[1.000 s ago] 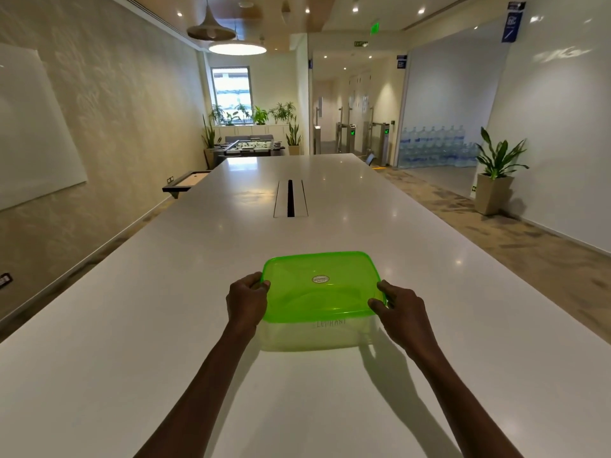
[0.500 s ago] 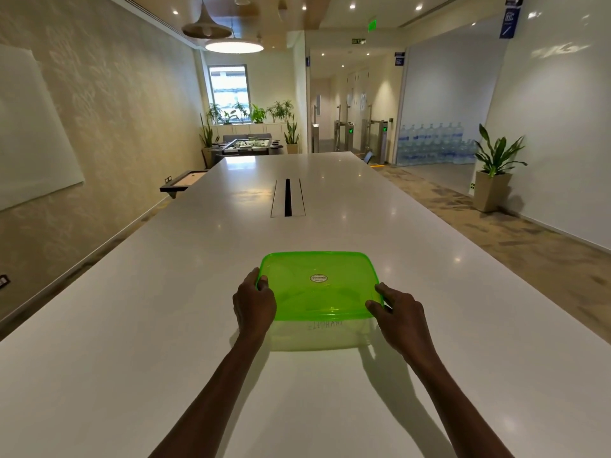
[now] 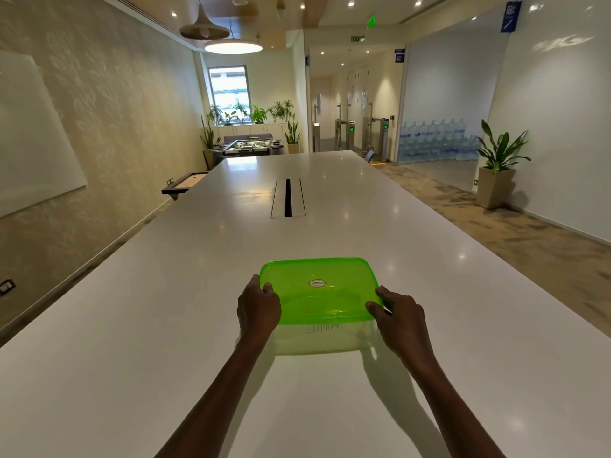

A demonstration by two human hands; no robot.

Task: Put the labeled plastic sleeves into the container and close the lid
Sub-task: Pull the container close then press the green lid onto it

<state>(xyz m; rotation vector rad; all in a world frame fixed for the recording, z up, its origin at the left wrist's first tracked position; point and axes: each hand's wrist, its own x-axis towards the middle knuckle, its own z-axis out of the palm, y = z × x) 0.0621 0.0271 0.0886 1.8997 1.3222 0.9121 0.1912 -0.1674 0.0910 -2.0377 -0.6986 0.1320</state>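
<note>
A clear plastic container (image 3: 325,338) stands on the white table (image 3: 132,325) in front of me, with a translucent green lid (image 3: 319,290) lying on top of it. Faint writing shows through its near wall; the sleeves themselves cannot be made out. My left hand (image 3: 258,309) grips the lid's left edge, fingers curled over the rim. My right hand (image 3: 398,317) holds the lid's near right corner, fingertips on top of it.
A long cable slot (image 3: 288,198) runs down the table's middle, farther away. The table's left edge borders a wall with a whiteboard (image 3: 29,133). A potted plant (image 3: 496,166) stands on the floor at right.
My left hand has shifted from the side of the container up over the lid's left rim. My right hand stays at the right corner, pressed a little closer.
</note>
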